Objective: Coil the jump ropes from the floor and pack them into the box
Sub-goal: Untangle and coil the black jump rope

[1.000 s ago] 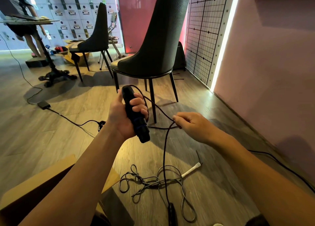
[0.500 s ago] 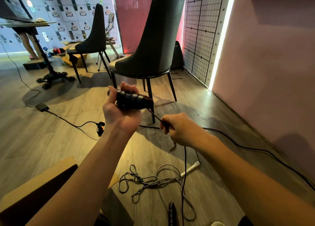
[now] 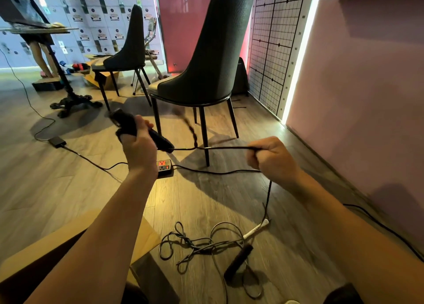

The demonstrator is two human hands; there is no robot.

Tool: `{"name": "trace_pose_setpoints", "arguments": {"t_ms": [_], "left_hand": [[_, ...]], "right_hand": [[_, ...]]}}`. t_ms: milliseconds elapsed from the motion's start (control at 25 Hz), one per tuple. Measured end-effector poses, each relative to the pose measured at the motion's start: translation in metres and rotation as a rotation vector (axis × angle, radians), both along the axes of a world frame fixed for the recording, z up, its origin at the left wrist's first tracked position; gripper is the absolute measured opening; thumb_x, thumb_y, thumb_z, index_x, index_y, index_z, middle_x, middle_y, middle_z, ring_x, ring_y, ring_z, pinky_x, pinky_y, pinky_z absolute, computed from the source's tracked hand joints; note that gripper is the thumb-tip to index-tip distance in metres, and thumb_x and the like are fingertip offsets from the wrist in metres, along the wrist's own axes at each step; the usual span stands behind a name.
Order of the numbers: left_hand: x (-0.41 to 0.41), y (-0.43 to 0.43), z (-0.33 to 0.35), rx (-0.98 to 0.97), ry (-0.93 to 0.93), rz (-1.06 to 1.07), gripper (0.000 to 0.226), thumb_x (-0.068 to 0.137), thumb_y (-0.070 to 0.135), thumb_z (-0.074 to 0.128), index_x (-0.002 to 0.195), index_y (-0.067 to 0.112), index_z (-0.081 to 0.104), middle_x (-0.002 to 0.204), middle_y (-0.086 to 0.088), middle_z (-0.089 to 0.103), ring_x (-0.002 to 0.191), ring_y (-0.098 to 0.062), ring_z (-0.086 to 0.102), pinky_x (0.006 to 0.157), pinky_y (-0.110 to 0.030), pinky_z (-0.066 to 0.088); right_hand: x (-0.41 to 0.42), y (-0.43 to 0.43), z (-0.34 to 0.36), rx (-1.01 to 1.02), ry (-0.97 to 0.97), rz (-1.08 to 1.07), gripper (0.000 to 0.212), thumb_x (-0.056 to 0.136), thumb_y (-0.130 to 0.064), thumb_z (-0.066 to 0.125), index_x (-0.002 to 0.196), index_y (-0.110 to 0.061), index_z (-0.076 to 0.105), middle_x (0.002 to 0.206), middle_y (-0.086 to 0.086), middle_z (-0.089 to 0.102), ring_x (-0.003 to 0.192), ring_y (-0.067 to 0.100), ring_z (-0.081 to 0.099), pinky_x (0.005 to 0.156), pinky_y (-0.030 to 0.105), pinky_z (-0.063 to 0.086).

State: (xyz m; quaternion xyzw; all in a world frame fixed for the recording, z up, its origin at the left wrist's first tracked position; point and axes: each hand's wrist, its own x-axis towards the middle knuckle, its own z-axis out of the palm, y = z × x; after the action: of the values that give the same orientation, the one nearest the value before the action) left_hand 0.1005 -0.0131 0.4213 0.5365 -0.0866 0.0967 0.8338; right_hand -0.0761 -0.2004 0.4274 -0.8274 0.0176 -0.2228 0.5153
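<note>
My left hand (image 3: 137, 146) grips a black jump rope handle (image 3: 160, 140) that points right and down. From the handle its black cord (image 3: 224, 148) runs taut to my right hand (image 3: 271, 159), which is fisted around it. A blurred loop of cord rises above the taut stretch. Below my right hand the cord drops to the floor, where the rope's other black handle (image 3: 238, 261) lies. A tangled grey jump rope (image 3: 206, 244) with a white handle (image 3: 257, 229) lies there too. The open cardboard box (image 3: 55, 241) sits at the lower left, under my left arm.
A black chair (image 3: 206, 62) stands just beyond my hands, a second chair (image 3: 128, 51) farther left. A power strip (image 3: 164, 167) with black cables lies on the wood floor. A pink wall runs along the right. A person stands by a table stand at the far left.
My hands have moved apart. The right hand slid right along the cord, pulling it taut, and the left hand swung the handle to the left. The floor handle has shifted.
</note>
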Motion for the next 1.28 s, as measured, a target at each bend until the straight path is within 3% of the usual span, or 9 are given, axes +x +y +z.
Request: {"name": "trace_pose_setpoints", "arguments": {"t_ms": [120,240,440,560,680,920,1000,1120,1280], "left_hand": [[-0.004,-0.012,-0.019,0.8,-0.541,0.028,0.024,0.1,0.018,0.056,0.117,0.001,0.055,0.099,-0.004,0.059,0.087,-0.006,0.055,0.079,-0.021,0.042],[-0.02,-0.023,-0.019,1.026,-0.629,-0.146,0.041,0.098,0.046,0.053,0.103,0.005,0.061,0.087,-0.007,0.064,0.077,-0.022,0.062,0.067,-0.028,0.045],[-0.035,-0.026,-0.021,1.46,-0.693,-0.586,0.081,0.067,0.092,0.048,0.072,0.013,0.064,0.058,-0.001,0.062,0.048,-0.013,0.057,0.049,-0.033,0.048],[-0.049,-0.024,-0.014,1.266,-0.27,-1.085,0.068,0.075,0.075,0.055,0.076,0.008,0.066,0.059,-0.001,0.06,0.05,-0.014,0.057,0.053,-0.028,0.05],[-0.06,-0.019,-0.006,0.995,0.011,-1.388,0.067,0.088,0.073,0.04,0.073,0.012,0.062,0.056,-0.001,0.052,0.047,-0.015,0.049,0.057,-0.031,0.047],[-0.062,-0.018,0.009,0.582,0.324,-1.296,0.066,0.097,0.056,0.025,0.057,0.015,0.058,0.046,0.001,0.039,0.038,-0.013,0.037,0.049,-0.027,0.041],[-0.063,-0.02,0.011,0.585,0.335,-1.252,0.066,0.099,0.053,0.024,0.058,0.014,0.058,0.047,0.0,0.039,0.039,-0.013,0.037,0.048,-0.027,0.041],[-0.065,-0.02,0.011,0.587,0.337,-1.202,0.062,0.101,0.053,0.025,0.066,0.012,0.056,0.049,0.0,0.041,0.041,-0.014,0.038,0.048,-0.026,0.041],[-0.06,-0.018,0.007,0.659,0.317,-1.13,0.061,0.102,0.053,0.025,0.07,0.011,0.056,0.051,-0.001,0.043,0.042,-0.014,0.04,0.051,-0.029,0.041]], "right_hand": [[-0.003,-0.005,0.005,0.416,-0.097,-0.053,0.039,0.06,0.012,0.024,0.041,-0.018,0.039,0.045,0.003,0.033,0.044,0.017,0.032,0.047,0.025,0.03],[-0.003,-0.016,0.008,0.704,-0.203,-0.174,0.037,0.059,0.012,0.022,0.04,-0.018,0.034,0.048,0.003,0.027,0.046,0.017,0.03,0.046,0.025,0.03],[-0.014,-0.045,0.011,1.015,-0.338,-0.416,0.018,0.054,0.0,0.03,0.055,-0.018,0.033,0.058,0.002,0.025,0.051,0.016,0.028,0.044,0.022,0.029],[-0.019,-0.066,0.003,1.011,-0.208,-0.636,0.016,0.055,-0.004,0.029,0.053,-0.019,0.033,0.047,-0.001,0.032,0.047,0.016,0.034,0.046,0.02,0.022],[-0.018,-0.074,-0.02,0.667,0.063,-0.818,0.025,0.069,0.002,0.03,0.053,-0.014,0.04,0.039,-0.001,0.042,0.044,0.018,0.042,0.046,0.022,0.025],[-0.007,-0.04,-0.038,-0.303,0.533,-0.22,0.035,0.078,0.006,0.05,0.072,-0.024,0.066,0.077,0.005,0.069,0.07,0.018,0.064,0.057,0.021,0.046],[-0.002,-0.018,-0.031,-0.207,0.472,-0.012,0.035,0.086,0.005,0.056,0.099,-0.026,0.065,0.089,0.004,0.068,0.079,0.016,0.065,0.063,0.017,0.049],[0.0,0.001,-0.02,0.282,0.368,0.191,0.041,0.088,-0.001,0.057,0.126,-0.017,0.058,0.086,0.004,0.065,0.079,0.016,0.063,0.072,0.025,0.053],[-0.001,0.006,-0.009,0.142,0.238,0.1,0.017,0.098,-0.017,0.059,0.112,-0.018,0.068,0.077,-0.008,0.063,0.07,0.005,0.056,0.065,0.019,0.045]]}}
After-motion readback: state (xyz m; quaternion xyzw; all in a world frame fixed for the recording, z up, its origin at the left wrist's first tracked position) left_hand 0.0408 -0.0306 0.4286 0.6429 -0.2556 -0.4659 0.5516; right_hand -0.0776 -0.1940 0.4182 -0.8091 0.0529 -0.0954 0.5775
